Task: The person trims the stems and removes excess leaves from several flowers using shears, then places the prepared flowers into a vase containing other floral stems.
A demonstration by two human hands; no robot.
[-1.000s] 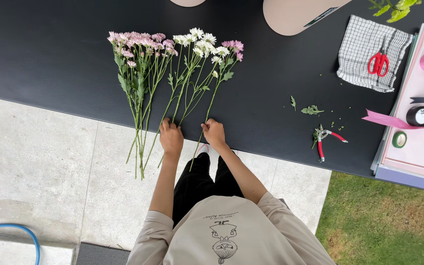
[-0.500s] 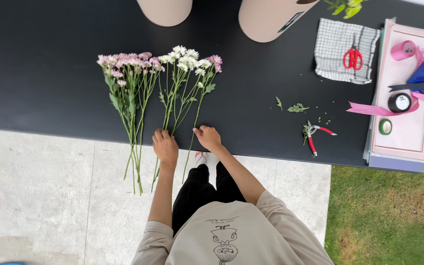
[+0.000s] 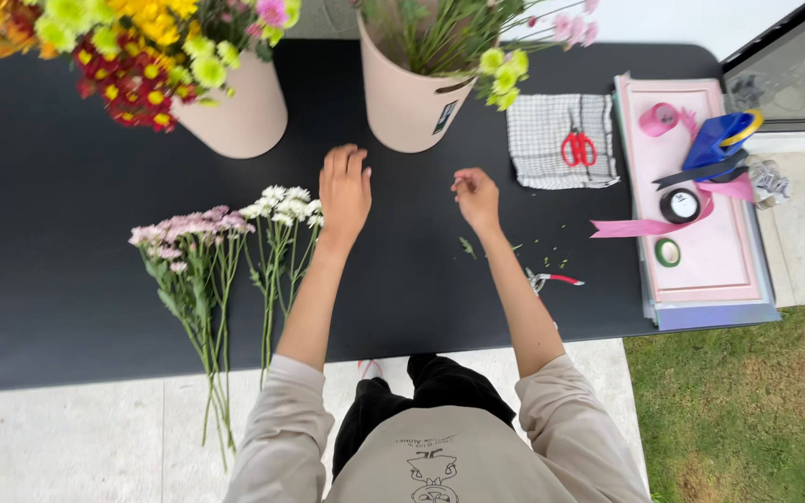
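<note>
My left hand hovers flat over the black table, fingers spread and pointing at the beige bucket of green stems; it holds nothing. Just left of it lies a bunch of white flowers, and beside that a bunch of pink flowers, with stems hanging over the table's front edge. My right hand is lifted below the same bucket, fingertips pinched together with nothing visible in them. Small leaf scraps lie under it.
A second beige bucket holds yellow, red and orange flowers at the back left. Red-handled pruners lie near my right forearm. Red scissors rest on a checked cloth. A pink tray carries ribbon and tape rolls.
Both hands have left the flower stems at the table's front edge and reached forward toward the buckets. The view has shifted up, bringing the buckets in.
</note>
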